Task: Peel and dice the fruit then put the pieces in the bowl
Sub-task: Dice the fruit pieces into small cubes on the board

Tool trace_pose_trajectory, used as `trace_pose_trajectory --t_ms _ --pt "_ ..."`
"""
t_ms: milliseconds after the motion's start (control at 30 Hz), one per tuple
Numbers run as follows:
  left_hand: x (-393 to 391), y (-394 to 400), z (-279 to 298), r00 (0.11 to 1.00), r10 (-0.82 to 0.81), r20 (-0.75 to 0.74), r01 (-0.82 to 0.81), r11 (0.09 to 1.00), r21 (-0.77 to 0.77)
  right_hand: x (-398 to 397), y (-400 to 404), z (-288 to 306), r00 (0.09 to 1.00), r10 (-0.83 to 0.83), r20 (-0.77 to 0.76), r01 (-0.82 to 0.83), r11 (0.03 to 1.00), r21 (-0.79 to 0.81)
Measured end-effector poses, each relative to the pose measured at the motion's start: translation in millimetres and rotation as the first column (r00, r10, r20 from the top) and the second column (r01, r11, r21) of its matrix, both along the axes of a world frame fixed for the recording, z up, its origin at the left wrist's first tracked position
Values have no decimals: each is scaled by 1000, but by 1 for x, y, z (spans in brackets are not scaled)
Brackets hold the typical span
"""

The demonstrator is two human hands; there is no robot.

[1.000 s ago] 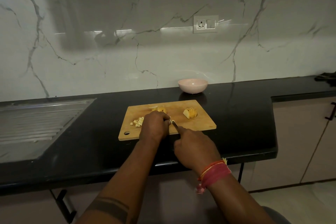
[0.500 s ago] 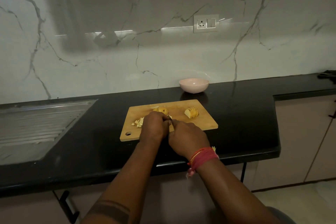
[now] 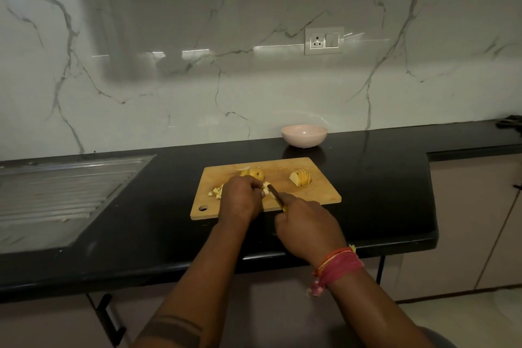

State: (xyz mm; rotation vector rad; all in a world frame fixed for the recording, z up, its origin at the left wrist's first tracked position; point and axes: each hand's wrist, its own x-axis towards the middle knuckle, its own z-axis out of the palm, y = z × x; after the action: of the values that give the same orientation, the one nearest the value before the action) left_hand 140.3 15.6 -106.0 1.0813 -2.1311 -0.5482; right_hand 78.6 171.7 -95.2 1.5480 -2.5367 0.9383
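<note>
A wooden cutting board lies on the black counter. My left hand holds down a pale fruit piece at the board's middle. My right hand grips a knife whose blade meets that piece beside my left fingers. A pile of small diced pieces sits left of my left hand. A yellow fruit chunk lies just behind my left hand, and a sliced wedge rests at the board's right. The empty pink bowl stands behind the board near the wall.
A steel sink drainboard is set into the counter at the left. The marble wall carries a socket plate. The counter's front edge runs just below my wrists, with cabinets at the right. A dark object lies at far right.
My right hand has drawn back toward me and to the right with the knife, after pressing close against my left hand half a second ago. My left hand stays on the fruit.
</note>
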Motion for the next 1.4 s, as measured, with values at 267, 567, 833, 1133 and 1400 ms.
trace_pose_trajectory --t_ms 267,567,833,1133,1400 --pt "-8 -7 -3 1000 -7 -12 7 1000 9 0 -22 4 999 29 -45 -28 999 32" --pt "-12 -10 -5 1000 25 4 -25 1000 9 -6 -19 5 995 82 -56 -74 988 135" --pt "-10 -3 -6 996 70 54 -66 995 -74 -5 15 -1 997 75 3 -75 997 -10" --pt "2 1 -7 987 161 -26 -163 979 -125 -7 -16 4 995 -78 68 71 992 106" --pt "10 -4 -7 951 208 -230 -208 978 24 13 -45 6 998 -30 -63 39 987 155"
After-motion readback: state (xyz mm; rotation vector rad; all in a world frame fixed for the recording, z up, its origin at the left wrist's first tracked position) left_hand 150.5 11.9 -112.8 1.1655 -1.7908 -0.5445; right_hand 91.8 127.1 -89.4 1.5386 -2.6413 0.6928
